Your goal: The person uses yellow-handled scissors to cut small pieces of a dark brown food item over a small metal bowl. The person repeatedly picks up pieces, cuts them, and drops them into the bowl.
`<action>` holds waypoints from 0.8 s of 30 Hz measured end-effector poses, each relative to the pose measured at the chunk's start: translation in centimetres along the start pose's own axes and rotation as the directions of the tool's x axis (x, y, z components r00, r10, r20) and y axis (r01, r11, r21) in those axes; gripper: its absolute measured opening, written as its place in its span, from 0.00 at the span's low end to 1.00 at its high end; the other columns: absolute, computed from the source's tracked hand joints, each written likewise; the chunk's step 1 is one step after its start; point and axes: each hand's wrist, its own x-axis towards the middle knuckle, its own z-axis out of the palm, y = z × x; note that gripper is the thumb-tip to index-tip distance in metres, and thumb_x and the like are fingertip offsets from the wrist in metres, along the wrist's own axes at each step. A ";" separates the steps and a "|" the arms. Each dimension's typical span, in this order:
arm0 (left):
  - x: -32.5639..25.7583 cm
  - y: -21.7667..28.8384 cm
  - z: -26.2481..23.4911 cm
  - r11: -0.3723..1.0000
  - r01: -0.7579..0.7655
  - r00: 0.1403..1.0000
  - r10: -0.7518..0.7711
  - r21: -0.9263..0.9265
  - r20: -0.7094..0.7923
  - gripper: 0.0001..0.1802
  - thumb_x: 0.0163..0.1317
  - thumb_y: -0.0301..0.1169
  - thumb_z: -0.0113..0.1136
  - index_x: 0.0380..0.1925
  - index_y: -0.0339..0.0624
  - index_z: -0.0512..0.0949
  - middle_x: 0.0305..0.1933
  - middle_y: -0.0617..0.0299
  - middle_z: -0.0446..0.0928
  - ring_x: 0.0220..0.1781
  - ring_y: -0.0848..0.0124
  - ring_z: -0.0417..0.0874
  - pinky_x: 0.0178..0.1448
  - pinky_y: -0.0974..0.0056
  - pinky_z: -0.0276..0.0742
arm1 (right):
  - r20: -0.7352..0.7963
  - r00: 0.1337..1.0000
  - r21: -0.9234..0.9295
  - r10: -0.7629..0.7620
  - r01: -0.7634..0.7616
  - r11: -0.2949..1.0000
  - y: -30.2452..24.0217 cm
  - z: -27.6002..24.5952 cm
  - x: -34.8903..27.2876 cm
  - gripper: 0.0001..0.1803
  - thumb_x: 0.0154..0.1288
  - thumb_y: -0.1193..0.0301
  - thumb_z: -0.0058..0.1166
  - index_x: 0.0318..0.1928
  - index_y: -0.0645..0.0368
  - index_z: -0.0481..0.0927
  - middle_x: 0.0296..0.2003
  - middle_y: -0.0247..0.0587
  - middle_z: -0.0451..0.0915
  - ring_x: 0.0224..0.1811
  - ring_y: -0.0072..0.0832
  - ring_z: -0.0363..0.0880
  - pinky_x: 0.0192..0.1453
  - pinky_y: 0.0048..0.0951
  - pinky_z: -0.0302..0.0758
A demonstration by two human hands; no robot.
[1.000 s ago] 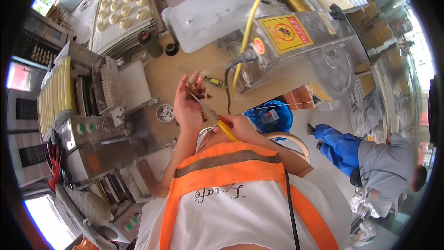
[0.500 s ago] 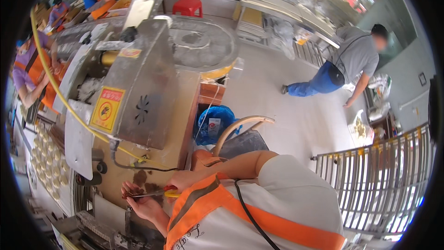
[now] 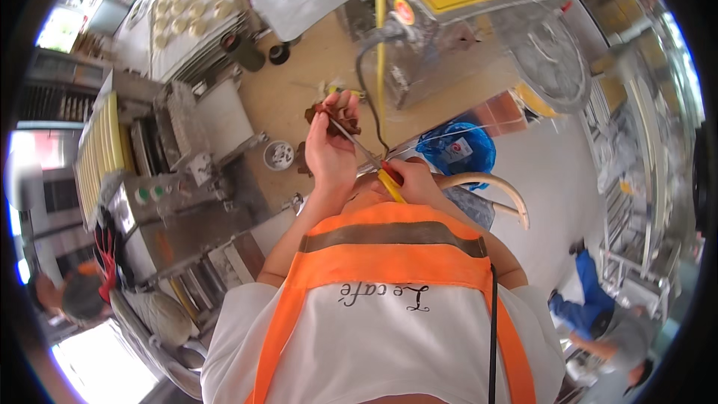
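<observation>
My left hand [image 3: 333,151] is raised over the tan worktop, fingers curled round a ragged reddish-brown piece [image 3: 320,114] whose kind I cannot make out. In my right hand [image 3: 416,181], close to the apron, is a screwdriver-like tool [image 3: 390,183] with a yellow and red handle. Its thin metal shaft slants up to the left, the tip meeting the brown piece. More brown matter [image 3: 302,158] lies on the worktop by my left wrist. Beside it stands a small white bowl [image 3: 279,155] with dark bits inside.
Ahead stands a metal machine [image 3: 479,7] with a yellow warning label; a yellow hose [image 3: 381,67] hangs before it. A tray of pale dough rounds [image 3: 196,0] lies far left. Blue-lined bin [image 3: 460,151] and curved-back chair [image 3: 497,187] stand right. Another person [image 3: 613,329] is lower right.
The view has swung to the left, so the worktop and my hands now appear nearer the middle. Both hands keep hold of the brown piece and the tool.
</observation>
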 end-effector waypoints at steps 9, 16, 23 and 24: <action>-0.4 0.2 -0.4 0.995 -0.090 0.994 0.087 -0.038 -0.071 0.19 0.66 0.32 0.35 0.52 0.31 0.65 0.56 0.48 0.68 0.59 0.57 0.70 0.62 0.59 0.65 | 0.056 0.993 -0.106 -0.103 0.108 0.989 1.0 0.2 1.2 0.28 0.49 0.48 0.62 0.38 0.60 0.76 0.25 0.46 0.77 0.27 0.38 0.77 0.32 0.29 0.71; -0.2 0.5 -0.5 0.987 -0.142 0.986 0.134 -0.075 -0.097 0.20 0.67 0.32 0.39 0.52 0.28 0.65 0.53 0.46 0.70 0.56 0.59 0.72 0.62 0.61 0.66 | 0.107 0.994 0.039 0.012 -0.016 0.999 -0.1 0.5 2.2 0.17 0.51 0.64 0.64 0.35 0.63 0.75 0.25 0.46 0.76 0.25 0.31 0.74 0.29 0.28 0.70; -0.1 0.5 -0.6 0.988 -0.152 0.983 0.150 -0.004 -0.105 0.21 0.67 0.32 0.39 0.53 0.28 0.64 0.53 0.46 0.70 0.55 0.60 0.73 0.61 0.61 0.67 | 0.151 0.988 -0.027 0.027 -0.024 0.999 0.6 0.8 3.2 0.18 0.52 0.64 0.64 0.36 0.64 0.75 0.25 0.45 0.76 0.25 0.29 0.74 0.29 0.27 0.69; -0.2 0.5 -0.6 0.990 -0.143 0.984 0.142 -0.005 -0.107 0.21 0.66 0.32 0.39 0.54 0.28 0.64 0.54 0.45 0.70 0.56 0.59 0.72 0.61 0.60 0.67 | 0.159 0.987 -0.054 0.030 -0.022 0.998 0.6 0.7 3.2 0.18 0.53 0.63 0.63 0.37 0.64 0.75 0.24 0.45 0.76 0.25 0.30 0.74 0.29 0.27 0.69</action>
